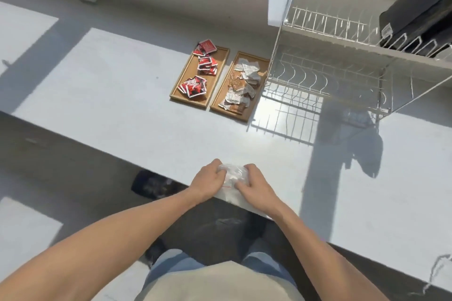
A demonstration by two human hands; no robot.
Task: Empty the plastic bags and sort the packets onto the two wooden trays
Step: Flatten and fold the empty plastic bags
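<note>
A crumpled clear plastic bag (pixel 232 175) with a red seal line lies at the near edge of the white table. My left hand (pixel 208 182) grips its left side and my right hand (pixel 253 184) grips its right side. I cannot tell whether anything is inside the bag. Farther back, the left wooden tray (pixel 187 73) holds several red packets (pixel 204 63). Beside it, the right wooden tray (pixel 263 62) holds several white and brown packets (pixel 241 87).
A white wire dish rack (pixel 325 76) stands right of the trays, with a black object (pixel 420 7) on its upper shelf. The table edge (pixel 156 173) runs diagonally in front of me. A dark object (pixel 151 184) sits on the floor below it.
</note>
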